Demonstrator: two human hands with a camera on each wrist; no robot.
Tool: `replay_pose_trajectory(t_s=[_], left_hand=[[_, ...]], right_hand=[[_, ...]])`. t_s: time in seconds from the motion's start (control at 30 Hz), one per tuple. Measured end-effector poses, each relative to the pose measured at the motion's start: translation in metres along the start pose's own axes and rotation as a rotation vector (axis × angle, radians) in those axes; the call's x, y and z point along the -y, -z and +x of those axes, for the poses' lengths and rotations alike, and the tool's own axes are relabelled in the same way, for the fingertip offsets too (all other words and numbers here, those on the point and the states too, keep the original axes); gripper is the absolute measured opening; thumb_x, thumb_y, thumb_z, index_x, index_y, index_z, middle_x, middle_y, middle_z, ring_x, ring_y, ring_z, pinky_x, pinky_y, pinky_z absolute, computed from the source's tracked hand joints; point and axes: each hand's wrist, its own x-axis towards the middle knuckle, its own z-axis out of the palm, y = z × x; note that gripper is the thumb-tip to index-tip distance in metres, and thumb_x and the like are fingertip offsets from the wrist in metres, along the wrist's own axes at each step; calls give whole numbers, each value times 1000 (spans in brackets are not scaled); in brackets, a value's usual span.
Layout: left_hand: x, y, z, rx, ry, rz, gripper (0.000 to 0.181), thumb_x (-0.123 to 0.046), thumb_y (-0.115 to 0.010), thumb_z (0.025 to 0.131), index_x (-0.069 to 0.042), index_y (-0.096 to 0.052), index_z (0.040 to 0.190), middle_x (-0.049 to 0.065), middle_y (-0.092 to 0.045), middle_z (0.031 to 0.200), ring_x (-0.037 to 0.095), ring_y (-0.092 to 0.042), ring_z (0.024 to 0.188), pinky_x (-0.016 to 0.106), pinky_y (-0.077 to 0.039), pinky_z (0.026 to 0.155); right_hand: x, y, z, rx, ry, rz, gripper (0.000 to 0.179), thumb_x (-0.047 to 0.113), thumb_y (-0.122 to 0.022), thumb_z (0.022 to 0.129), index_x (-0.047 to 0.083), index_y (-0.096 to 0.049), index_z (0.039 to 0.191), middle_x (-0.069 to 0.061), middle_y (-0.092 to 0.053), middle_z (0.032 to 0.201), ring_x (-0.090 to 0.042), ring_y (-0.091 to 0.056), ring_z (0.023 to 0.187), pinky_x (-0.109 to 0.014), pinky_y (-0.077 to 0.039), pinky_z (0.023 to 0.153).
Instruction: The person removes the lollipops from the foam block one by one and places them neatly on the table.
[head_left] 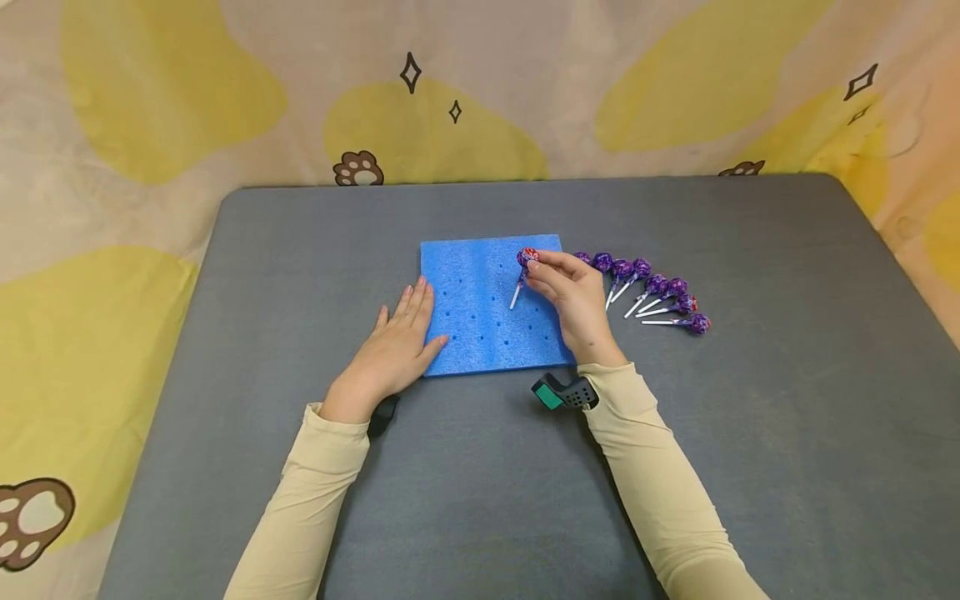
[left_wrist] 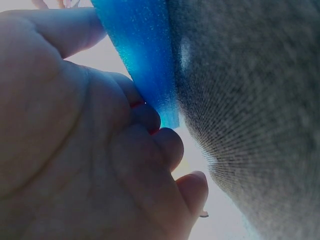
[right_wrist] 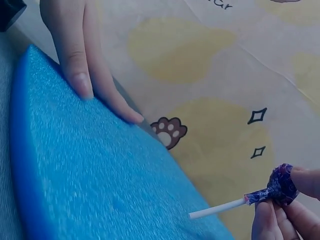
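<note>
A blue foam block [head_left: 480, 354] dotted with small holes lies flat on the grey table. My left hand [head_left: 393, 346] rests along its left edge, fingers straight, with thumb and fingertips on the foam; the left wrist view shows the palm beside the block's side [left_wrist: 145, 55]. Above the block, my right hand [head_left: 577, 312] pinches a lollipop [right_wrist: 282, 187] by its wrapped purple-and-red head. Its white stick [right_wrist: 217, 209] points down toward the foam, the lower end free in the right wrist view.
Several more purple-wrapped lollipops [head_left: 656, 286] lie in a curved row to the right of the block, partly behind the right hand. A patterned cloth [head_left: 480, 83] with yellow patches and paw prints hangs behind the table [head_left: 787, 417].
</note>
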Motion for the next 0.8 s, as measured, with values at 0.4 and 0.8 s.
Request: replay_pose_trajectory(t_s=[0.4,0.8], left_hand=[[-1,2,0,1,6,2,70,-36,-37,102,0,-1,150,13,7,156,27,6,143,53,-3,112],[-1,1,0,7,13,7,70,-36,-37,102,0,-1,150,13,7,156,27,6,143,52,-2,112]], right_hand=[[14,28,-10,16,-24,3,19,-10,-59,86,7,-69,86,-6,-68,86,-14,-66,71,-26,-54,74],[17,50,-14,14,-41,4,18,-9,-59,87,6,-69,86,-5,-70,87,-14,-65,72,-26,-54,75]])
